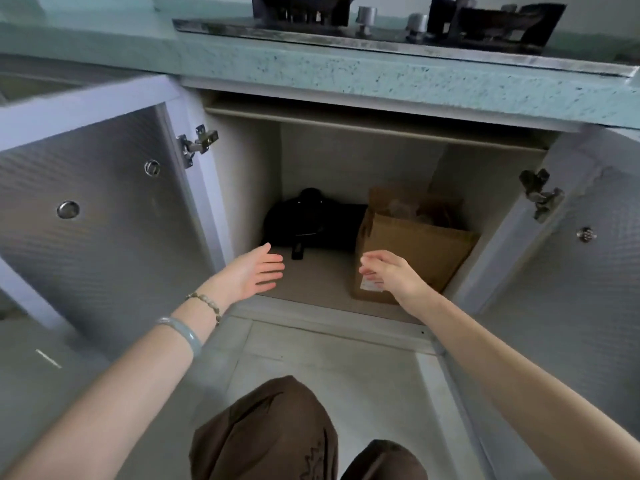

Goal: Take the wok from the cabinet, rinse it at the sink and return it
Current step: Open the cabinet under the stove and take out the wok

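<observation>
Wok point(308, 220) sits dark at the far left of the open cabinet's floor point(322, 275), its handle pointing near; a brown cardboard box point(415, 251) stands just right of it; both cabinet doors hang open, left door point(97, 209) and right door point(595, 258); the left hand point(256, 271) reaches in with a wide, empty grip, fingers spread, just short of the handle; the right hand point(388, 275) hovers in front of the box, fingers loosely curled, holding nothing; a stove point(381, 26) rests on the green bench point(346, 74) above.
</observation>
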{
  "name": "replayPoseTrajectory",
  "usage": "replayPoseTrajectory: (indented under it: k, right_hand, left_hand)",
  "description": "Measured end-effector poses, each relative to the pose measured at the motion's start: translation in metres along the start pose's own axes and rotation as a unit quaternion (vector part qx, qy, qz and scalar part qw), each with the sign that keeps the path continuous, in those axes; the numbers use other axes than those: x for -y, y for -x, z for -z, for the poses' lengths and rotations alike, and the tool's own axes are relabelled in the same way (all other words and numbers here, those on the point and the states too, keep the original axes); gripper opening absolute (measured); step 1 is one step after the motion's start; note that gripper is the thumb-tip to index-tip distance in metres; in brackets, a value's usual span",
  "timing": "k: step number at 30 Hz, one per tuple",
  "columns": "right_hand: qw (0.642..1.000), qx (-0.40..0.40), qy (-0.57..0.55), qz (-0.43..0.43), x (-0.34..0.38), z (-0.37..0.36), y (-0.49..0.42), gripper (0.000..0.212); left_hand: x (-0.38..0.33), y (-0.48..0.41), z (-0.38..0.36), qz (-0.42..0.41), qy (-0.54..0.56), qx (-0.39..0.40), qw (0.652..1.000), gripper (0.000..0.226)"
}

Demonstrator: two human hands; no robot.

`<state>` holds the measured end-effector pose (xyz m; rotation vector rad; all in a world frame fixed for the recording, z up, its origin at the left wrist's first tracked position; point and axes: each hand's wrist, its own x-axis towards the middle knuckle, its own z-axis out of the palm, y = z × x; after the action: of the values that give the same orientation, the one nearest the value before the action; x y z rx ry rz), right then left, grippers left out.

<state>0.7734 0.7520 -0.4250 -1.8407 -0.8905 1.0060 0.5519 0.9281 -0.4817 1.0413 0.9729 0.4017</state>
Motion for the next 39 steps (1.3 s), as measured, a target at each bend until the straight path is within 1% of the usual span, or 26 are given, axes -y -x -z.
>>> replayPoseTrajectory:
  k: [3, 7, 8, 10, 12, 15, 19, 22, 26, 31, 35, 39]
  right_hand:
    - [0.998, -0.013, -0.051, -0.033, -0.004, -0.028, -0.049, 0.031]
    - [0.985, -0.027, -0.144, -0.089, -0.013, -0.060, -0.116, 0.015]
    - [0.979, -0.034, -0.170, -0.104, -0.017, -0.065, -0.131, 0.017]
    - [0.966, -0.045, -0.221, -0.127, -0.027, -0.073, -0.160, 0.031]
    - [0.954, -0.046, -0.260, -0.144, -0.040, -0.076, -0.183, 0.039]
    - [0.938, -0.063, -0.296, -0.172, -0.057, -0.076, -0.212, 0.040]
    - [0.929, -0.079, -0.311, -0.187, -0.075, -0.074, -0.243, 0.036]
    - [0.924, -0.076, -0.318, -0.197, -0.084, -0.081, -0.260, 0.033]
    - [0.926, -0.080, -0.318, -0.190, -0.091, -0.101, -0.279, 0.027]
    - [0.915, -0.065, -0.333, -0.218, -0.098, -0.131, -0.300, 0.025]
    - [0.921, 0.008, -0.292, -0.258, -0.096, -0.152, -0.305, 0.030]
    - [0.920, 0.081, -0.265, -0.278, -0.096, -0.157, -0.302, 0.026]
  left_hand:
    - [0.003, -0.044, 0.024, 0.028, 0.025, -0.018, 0.999, 0.046]
    - [0.008, -0.110, 0.045, 0.062, 0.038, -0.037, 0.997, 0.048]
    - [0.011, -0.126, 0.046, 0.069, 0.037, -0.038, 0.996, 0.048]
    - [0.014, -0.161, 0.042, 0.082, 0.041, -0.040, 0.995, 0.047]
    - [0.021, -0.195, 0.035, 0.100, 0.039, -0.047, 0.993, 0.041]
    - [0.030, -0.239, 0.020, 0.124, 0.054, -0.045, 0.990, 0.026]
    - [0.039, -0.277, 0.011, 0.148, 0.074, -0.013, 0.986, 0.030]
    - [0.046, -0.285, 0.014, 0.153, 0.089, -0.012, 0.984, 0.033]
    - [0.052, -0.287, 0.019, 0.144, 0.086, -0.015, 0.986, 0.026]
    - [0.056, -0.260, 0.011, 0.159, 0.080, 0.019, 0.984, 0.021]
    - [0.068, -0.229, 0.006, 0.166, 0.082, 0.041, 0.982, 0.020]
    - [0.083, -0.201, 0.007, 0.172, 0.052, 0.079, 0.981, 0.021]
